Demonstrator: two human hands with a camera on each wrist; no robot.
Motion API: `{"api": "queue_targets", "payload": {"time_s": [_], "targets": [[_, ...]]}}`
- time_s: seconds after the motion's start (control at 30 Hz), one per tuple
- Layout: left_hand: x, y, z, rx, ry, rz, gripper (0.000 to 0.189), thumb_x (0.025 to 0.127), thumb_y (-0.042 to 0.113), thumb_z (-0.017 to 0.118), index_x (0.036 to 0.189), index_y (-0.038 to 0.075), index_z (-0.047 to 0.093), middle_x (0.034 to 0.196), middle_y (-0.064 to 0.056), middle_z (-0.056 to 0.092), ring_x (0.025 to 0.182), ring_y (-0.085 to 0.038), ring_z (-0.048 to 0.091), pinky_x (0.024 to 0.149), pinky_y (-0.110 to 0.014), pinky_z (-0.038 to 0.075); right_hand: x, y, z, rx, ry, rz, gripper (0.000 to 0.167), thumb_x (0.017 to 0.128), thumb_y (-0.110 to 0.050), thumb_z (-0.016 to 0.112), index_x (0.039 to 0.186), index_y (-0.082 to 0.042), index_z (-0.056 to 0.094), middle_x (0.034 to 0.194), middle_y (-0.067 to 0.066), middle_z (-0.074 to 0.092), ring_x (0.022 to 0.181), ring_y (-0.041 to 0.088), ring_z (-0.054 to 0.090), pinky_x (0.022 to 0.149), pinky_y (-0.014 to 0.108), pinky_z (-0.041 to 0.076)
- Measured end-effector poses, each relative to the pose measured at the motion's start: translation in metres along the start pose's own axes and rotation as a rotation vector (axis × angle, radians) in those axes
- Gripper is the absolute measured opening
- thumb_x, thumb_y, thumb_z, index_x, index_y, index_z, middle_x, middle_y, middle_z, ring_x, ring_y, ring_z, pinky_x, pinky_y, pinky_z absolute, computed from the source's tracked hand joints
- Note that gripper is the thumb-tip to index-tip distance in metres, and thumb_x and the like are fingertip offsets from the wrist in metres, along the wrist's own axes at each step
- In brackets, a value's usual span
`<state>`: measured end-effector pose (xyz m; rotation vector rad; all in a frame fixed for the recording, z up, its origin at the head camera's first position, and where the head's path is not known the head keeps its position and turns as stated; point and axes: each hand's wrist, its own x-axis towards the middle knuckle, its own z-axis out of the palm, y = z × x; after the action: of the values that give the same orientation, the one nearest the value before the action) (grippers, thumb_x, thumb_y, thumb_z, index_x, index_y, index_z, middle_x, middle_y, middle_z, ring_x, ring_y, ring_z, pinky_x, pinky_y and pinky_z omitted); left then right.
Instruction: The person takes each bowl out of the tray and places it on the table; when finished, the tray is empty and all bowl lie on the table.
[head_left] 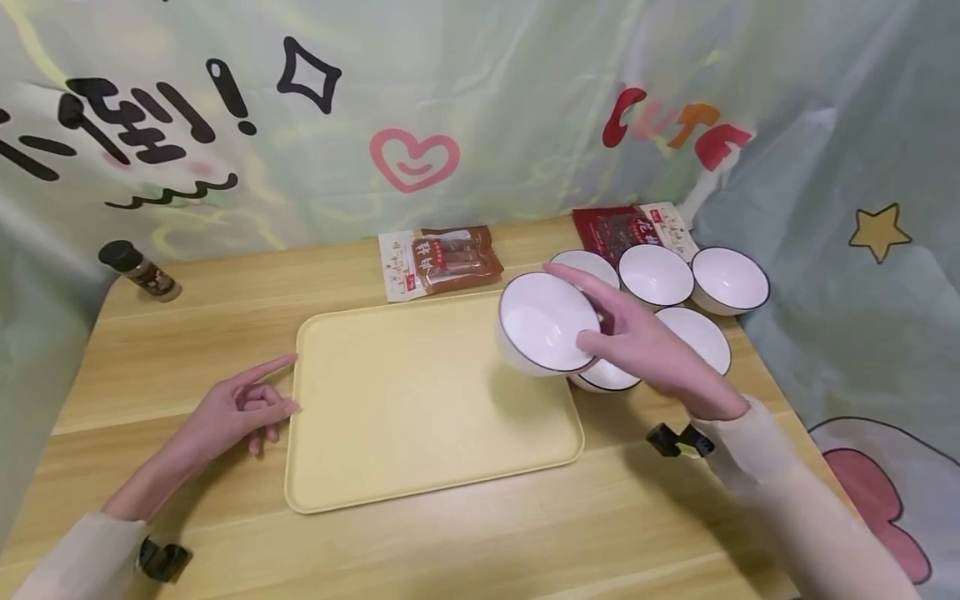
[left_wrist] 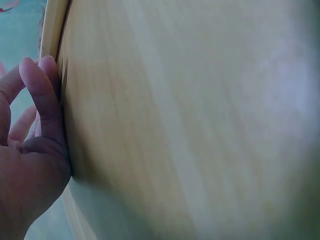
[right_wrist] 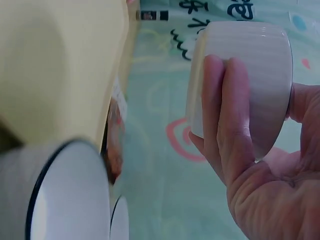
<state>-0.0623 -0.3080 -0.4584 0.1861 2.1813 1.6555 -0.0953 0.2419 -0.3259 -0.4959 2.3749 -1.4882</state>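
Note:
In the head view my right hand [head_left: 637,333] grips a white bowl [head_left: 543,321] with a dark rim, thumb at the rim and fingers round its outside. The bowl is held above the right end of a pale yellow tray [head_left: 420,408], tilted a little, and its shadow falls on the tray. Ribbed outer walls of the same bowl [right_wrist: 265,75] show in the right wrist view, with the fingers across them. My left hand [head_left: 240,408] touches the tray's left edge with its fingertips. In the left wrist view that hand [left_wrist: 40,135] is at the tray's rim [left_wrist: 52,30].
Several more white bowls stand at the right, such as one by the table's edge [head_left: 727,279]. A brown food packet [head_left: 442,260] lies behind the tray, a red packet [head_left: 626,233] behind the bowls. A black-capped spice jar [head_left: 142,271] is at the back left. Printed cloth [head_left: 510,108] hangs behind.

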Motion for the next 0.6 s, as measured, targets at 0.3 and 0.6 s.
{"api": "queue_targets", "payload": {"time_s": [0.3, 0.6], "targets": [[0.004, -0.002, 0.001, -0.013, -0.005, 0.000, 0.081, 0.104, 0.007, 0.076, 0.173, 0.010, 0.033, 0.092, -0.021, 0.070, 0.065, -0.022, 0.069, 0.049, -0.037, 0.059, -0.029, 0.016, -0.042, -0.052, 0.090, 0.037, 0.087, 0.096, 0.014, 0.053, 0.172, -0.026, 0.040, 0.171, 0.004, 0.035, 0.128, 0.017, 0.052, 0.085, 0.023, 0.056], [0.000, -0.002, -0.002, -0.012, 0.006, -0.005, 0.081, 0.104, 0.006, 0.076, 0.172, 0.011, 0.034, 0.090, -0.019, 0.070, 0.064, -0.022, 0.069, 0.049, -0.036, 0.058, -0.055, 0.040, -0.079, 0.044, 0.225, 0.101, 0.083, 0.100, 0.016, 0.048, 0.173, -0.023, 0.036, 0.152, 0.011, 0.041, 0.107, 0.015, 0.066, 0.071, 0.038, 0.065]]}}
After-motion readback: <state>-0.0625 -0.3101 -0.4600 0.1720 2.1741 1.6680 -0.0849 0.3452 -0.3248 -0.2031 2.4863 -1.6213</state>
